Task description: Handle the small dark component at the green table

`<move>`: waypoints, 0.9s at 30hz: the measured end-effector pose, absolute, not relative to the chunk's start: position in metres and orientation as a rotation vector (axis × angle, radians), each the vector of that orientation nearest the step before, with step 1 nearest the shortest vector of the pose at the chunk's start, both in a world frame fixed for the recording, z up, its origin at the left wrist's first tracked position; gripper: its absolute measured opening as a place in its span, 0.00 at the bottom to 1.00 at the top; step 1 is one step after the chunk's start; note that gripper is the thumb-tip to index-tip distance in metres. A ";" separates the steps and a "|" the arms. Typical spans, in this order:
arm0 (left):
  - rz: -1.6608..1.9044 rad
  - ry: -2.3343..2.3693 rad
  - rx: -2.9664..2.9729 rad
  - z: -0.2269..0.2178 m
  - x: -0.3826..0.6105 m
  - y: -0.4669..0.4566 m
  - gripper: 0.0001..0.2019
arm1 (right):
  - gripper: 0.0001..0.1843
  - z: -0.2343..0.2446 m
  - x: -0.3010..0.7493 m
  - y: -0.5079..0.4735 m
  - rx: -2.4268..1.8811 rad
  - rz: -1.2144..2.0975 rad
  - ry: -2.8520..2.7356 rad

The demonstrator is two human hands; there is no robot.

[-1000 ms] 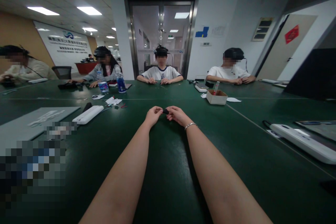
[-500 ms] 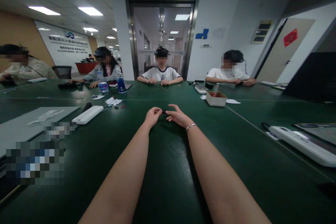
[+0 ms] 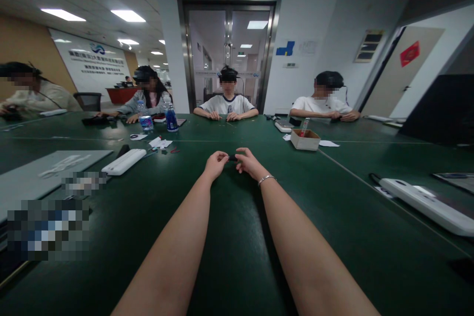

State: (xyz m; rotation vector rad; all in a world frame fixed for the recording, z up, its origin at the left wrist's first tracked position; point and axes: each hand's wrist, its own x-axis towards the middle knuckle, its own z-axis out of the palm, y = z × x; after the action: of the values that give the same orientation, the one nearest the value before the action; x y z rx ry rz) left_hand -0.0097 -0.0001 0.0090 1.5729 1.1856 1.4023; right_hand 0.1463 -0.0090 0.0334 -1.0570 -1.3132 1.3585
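Note:
Both my arms stretch forward over a dark green table. My left hand and my right hand meet at the middle of the table, fingers curled. Between their fingertips they pinch a small black object, too small to name. A thin silver bracelet circles my right wrist.
A white power strip and a grey mat lie to the left; another white power strip lies at right. A small cardboard box and two bottles stand farther back. Several other people sit around the table's far side.
My right hand's fingers, spread half a second ago, have curled back onto the small black object. Both arms stay in place.

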 end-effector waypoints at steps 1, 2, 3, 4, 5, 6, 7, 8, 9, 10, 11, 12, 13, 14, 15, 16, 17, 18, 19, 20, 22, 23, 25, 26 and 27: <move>1.402 1.192 1.575 0.009 -0.010 0.000 0.03 | 0.21 0.033 0.147 -0.009 -1.014 1.366 -1.314; 1.402 1.200 1.579 0.009 -0.010 0.000 0.03 | 0.26 0.033 0.147 -0.009 -0.975 1.388 -1.314; 1.403 1.207 1.580 0.009 -0.010 0.000 0.04 | 0.28 0.033 0.148 -0.009 -0.955 1.417 -1.314; 1.404 1.210 1.579 0.009 -0.010 0.000 0.04 | 0.26 0.033 0.148 -0.008 -0.964 1.438 -1.315; 1.406 1.210 1.577 0.009 -0.009 0.000 0.04 | 0.23 0.032 0.148 -0.008 -0.996 1.447 -1.322; 1.408 1.208 1.574 0.009 -0.009 0.000 0.03 | 0.19 0.032 0.148 -0.007 -1.034 1.438 -1.336; 1.409 1.209 1.572 0.010 -0.009 0.000 0.03 | 0.17 0.032 0.148 -0.007 -1.060 1.413 -1.356; 1.409 1.213 1.572 0.010 -0.009 -0.001 0.03 | 0.17 0.032 0.148 -0.007 -1.065 1.384 -1.382; 1.410 1.219 1.574 0.010 -0.008 -0.001 0.03 | 0.20 0.032 0.148 -0.007 -1.051 1.366 -1.407; 1.413 1.224 1.575 0.011 -0.008 -0.001 0.03 | 0.25 0.033 0.147 -0.007 -1.023 1.366 -1.426; 1.416 1.223 1.575 0.011 -0.008 -0.002 0.03 | 0.29 0.033 0.147 -0.008 -0.995 1.385 -1.433; 1.418 1.218 1.572 0.012 -0.008 -0.002 0.03 | 0.30 0.034 0.147 -0.008 -0.984 1.412 -1.428; 1.418 1.210 1.568 0.012 -0.008 -0.003 0.03 | 0.29 0.034 0.147 -0.009 -0.996 1.438 -1.416; 1.416 1.202 1.563 0.012 -0.007 -0.003 0.03 | 0.24 0.034 0.147 -0.009 -1.025 1.448 -1.404; 1.413 1.197 1.558 0.013 -0.007 -0.003 0.03 | 0.18 0.035 0.147 -0.009 -1.061 1.440 -1.397; 1.411 1.197 1.552 0.013 -0.007 -0.004 0.03 | 0.13 0.035 0.146 -0.009 -1.090 1.419 -1.399; 1.409 1.202 1.548 0.013 -0.007 -0.004 0.03 | 0.11 0.035 0.146 -0.009 -1.100 1.392 -1.408; 1.408 1.210 1.547 0.013 -0.007 -0.003 0.03 | 0.11 0.035 0.147 -0.010 -1.086 1.369 -1.418; 1.407 1.216 1.549 0.013 -0.008 -0.003 0.04 | 0.15 0.035 0.147 -0.010 -1.055 1.360 -1.424; 1.408 1.222 1.551 0.012 -0.008 -0.003 0.04 | 0.21 0.035 0.147 -0.010 -1.022 1.366 -1.424; 1.407 1.225 1.546 0.012 -0.008 -0.003 0.04 | 0.27 0.034 0.148 -0.010 -0.993 1.402 -1.404; 1.407 1.222 1.542 0.012 -0.008 -0.002 0.04 | 0.24 0.034 0.148 -0.009 -1.010 1.416 -1.392; 1.409 1.215 1.534 0.011 -0.008 -0.002 0.03 | 0.13 0.033 0.147 -0.008 -1.080 1.400 -1.376; 1.410 1.212 1.532 0.011 -0.008 -0.002 0.03 | 0.09 0.032 0.147 -0.007 -1.110 1.378 -1.369; 1.411 1.212 1.532 0.011 -0.008 -0.002 0.03 | 0.07 0.031 0.147 -0.006 -1.119 1.360 -1.361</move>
State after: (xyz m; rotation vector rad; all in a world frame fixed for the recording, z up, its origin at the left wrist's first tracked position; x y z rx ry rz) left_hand -0.0082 -0.0017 0.0109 1.5321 1.2124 1.4108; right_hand 0.1465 -0.0059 0.0313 -1.1187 -1.3609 1.3597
